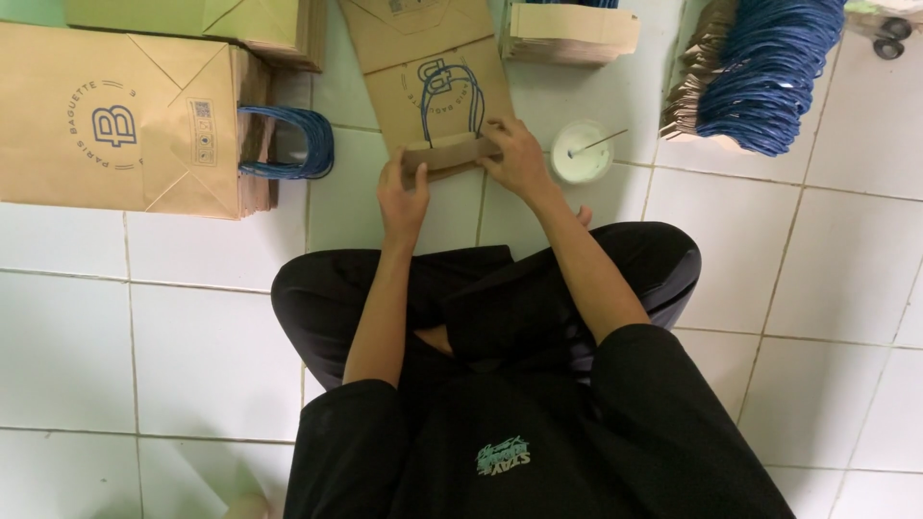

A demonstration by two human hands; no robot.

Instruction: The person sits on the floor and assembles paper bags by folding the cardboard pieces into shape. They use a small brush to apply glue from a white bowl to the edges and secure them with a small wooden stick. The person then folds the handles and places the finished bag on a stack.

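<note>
A flat brown paper bag (423,96) lies on the white tiled floor in front of my crossed legs. A blue cord handle (452,96) loops across it, fixed to a brown paper strip (450,152) at the bag's near edge. My left hand (402,197) presses the strip's left end with fingers and thumb. My right hand (516,159) holds down its right end, fingers curled over the strip.
A stack of finished brown bags (125,120) with blue handles lies at left. More bags (279,29) sit at top. A pile of blue-handled strips (760,77) is at top right. A small white glue cup (582,154) with a stick stands beside my right hand.
</note>
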